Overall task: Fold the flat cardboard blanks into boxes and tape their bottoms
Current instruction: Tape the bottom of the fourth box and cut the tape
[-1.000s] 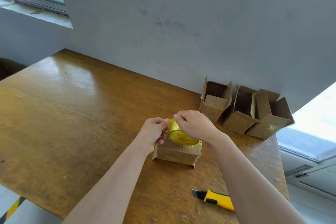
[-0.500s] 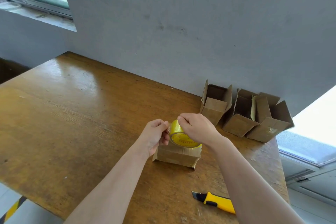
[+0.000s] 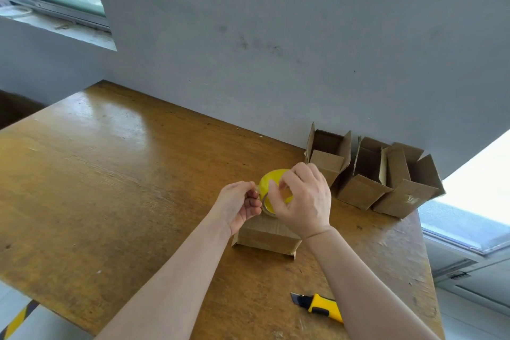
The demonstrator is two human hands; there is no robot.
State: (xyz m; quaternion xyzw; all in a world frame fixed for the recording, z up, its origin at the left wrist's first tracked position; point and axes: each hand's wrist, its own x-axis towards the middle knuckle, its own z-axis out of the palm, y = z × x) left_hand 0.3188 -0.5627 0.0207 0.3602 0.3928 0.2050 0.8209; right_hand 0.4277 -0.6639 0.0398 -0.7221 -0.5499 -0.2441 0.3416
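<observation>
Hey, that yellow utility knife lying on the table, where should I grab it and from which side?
Take the utility knife by its yellow handle, coming down from above on the right, fingers across its long sides. It lies flat on the table with the dark blade end pointing left, so that probably keeps fingers off the blade.

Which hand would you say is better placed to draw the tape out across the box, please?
Left, probably. The left hand pinches at the left edge of the tape roll, where the free end seems to be, while the right hand grips the roll above the box and can steady it.
</observation>
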